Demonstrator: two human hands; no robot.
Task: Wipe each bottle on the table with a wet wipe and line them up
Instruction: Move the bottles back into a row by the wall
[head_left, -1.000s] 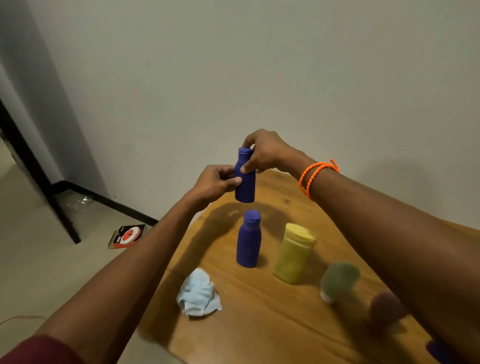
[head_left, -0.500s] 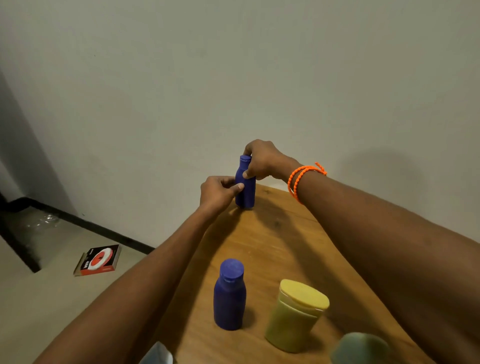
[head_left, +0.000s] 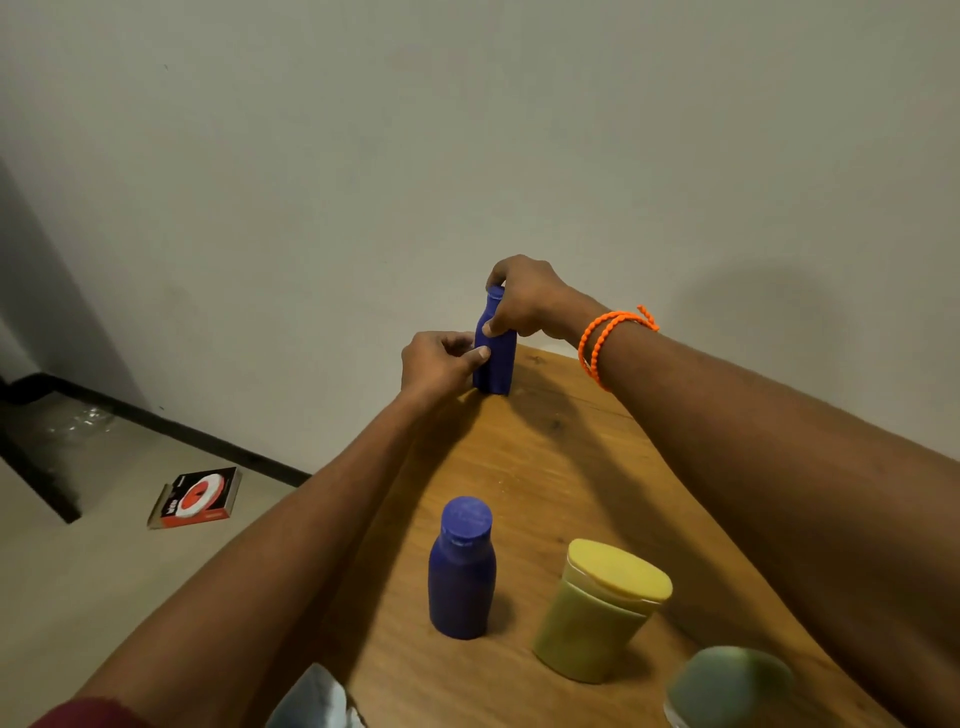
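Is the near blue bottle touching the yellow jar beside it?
Apart. The head view shows a strip of bare wooden table between the near blue bottle and the yellow jar.

A wooden table (head_left: 561, 467) carries the bottles. At its far corner by the wall a small blue bottle (head_left: 496, 358) stands upright, gripped by the left hand (head_left: 441, 364) and the right hand (head_left: 524, 301). Well nearer than the grip stands a second blue bottle (head_left: 461, 569), with a yellow-lidded jar (head_left: 602, 610) just to its right and a blurred green bottle (head_left: 727, 686) nearer still. A crumpled pale wipe (head_left: 317, 699) lies at the near left edge
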